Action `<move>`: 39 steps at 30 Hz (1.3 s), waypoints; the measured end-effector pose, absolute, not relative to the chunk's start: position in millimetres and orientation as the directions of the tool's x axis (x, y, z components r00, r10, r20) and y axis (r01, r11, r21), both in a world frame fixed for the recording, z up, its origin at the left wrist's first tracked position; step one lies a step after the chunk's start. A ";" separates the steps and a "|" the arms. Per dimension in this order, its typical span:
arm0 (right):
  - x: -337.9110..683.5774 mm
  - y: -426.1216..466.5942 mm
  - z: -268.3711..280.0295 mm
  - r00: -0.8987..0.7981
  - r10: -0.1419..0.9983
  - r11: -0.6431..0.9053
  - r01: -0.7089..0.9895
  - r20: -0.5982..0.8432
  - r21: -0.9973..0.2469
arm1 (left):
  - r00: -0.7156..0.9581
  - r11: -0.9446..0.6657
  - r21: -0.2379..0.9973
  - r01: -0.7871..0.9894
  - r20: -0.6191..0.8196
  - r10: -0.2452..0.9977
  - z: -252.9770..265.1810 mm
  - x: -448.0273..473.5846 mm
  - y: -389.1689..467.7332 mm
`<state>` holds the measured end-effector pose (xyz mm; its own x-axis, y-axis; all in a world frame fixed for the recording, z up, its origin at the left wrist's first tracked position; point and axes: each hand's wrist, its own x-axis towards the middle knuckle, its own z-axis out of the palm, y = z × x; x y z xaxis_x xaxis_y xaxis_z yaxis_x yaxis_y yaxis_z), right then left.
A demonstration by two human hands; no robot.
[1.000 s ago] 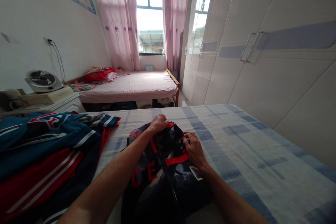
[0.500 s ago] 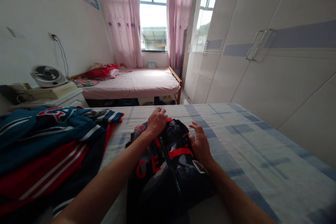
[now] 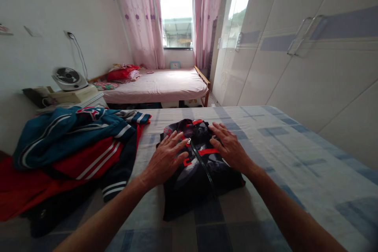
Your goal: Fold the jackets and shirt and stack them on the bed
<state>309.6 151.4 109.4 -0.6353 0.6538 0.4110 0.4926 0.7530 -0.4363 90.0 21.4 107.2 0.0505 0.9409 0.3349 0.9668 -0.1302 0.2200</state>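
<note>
A folded black zip-up jacket (image 3: 191, 185) with red and grey print lies on the checked bedsheet (image 3: 265, 157), its zipper (image 3: 203, 163) running down the middle. My left hand (image 3: 167, 157) rests over its left side, fingers stretched out. On the right upper edge lies my right hand (image 3: 228, 145), palm down with the fingers spread. Neither hand grasps the cloth. To the left is a heap of clothes, with a teal jacket (image 3: 59, 130) on top of red garments (image 3: 97, 161) with white stripes.
Beyond this bed stands a second bed (image 3: 159, 84) with pink sheets and a red bundle (image 3: 122, 74). A small fan (image 3: 69, 78) sits on a cabinet at the left. White wardrobes (image 3: 295, 78) line the right side, and pink curtains (image 3: 138, 19) frame the window.
My left hand has moved down from the jacket's collar to its left side and lies flatter. My right hand stays at the right edge. The view has shifted, showing more of the jacket's lower edge.
</note>
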 end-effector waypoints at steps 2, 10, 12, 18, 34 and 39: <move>310.2 132.7 102.4 -0.702 0.609 0.784 0.464 0.369 -0.412 | 0.098 -0.168 0.222 0.960 0.295 0.950 94.7 92.8 9.4; 342.3 108.7 80.7 -0.403 0.824 0.565 0.649 0.399 -0.510 | -0.027 -0.085 0.263 0.961 0.398 0.917 66.1 91.0 -7.8; 366.1 93.5 81.8 -0.158 0.918 0.371 0.664 0.363 -0.650 | 0.015 -0.166 0.284 0.944 0.468 0.884 71.7 90.0 -18.6; 399.8 24.2 83.5 -0.221 0.871 -0.452 -0.006 -0.439 -0.892 | 0.375 -0.518 0.232 0.823 0.464 0.803 78.2 97.8 -35.9; 300.1 14.0 92.8 -0.405 0.896 -0.394 -0.531 -0.184 -0.750 | 0.363 -0.486 0.259 0.835 0.404 0.839 68.3 94.3 -29.9; 269.3 19.6 76.8 -0.374 0.909 -0.369 -0.512 -0.184 -0.776 | 0.391 -0.512 0.244 0.823 0.410 0.824 66.6 96.0 -28.6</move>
<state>269.3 19.6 76.8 -0.3745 0.9087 -0.1845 -0.5123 -0.3686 -0.7757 96.0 -28.6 66.6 0.3910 0.8239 0.4101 0.8233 -0.5124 0.2444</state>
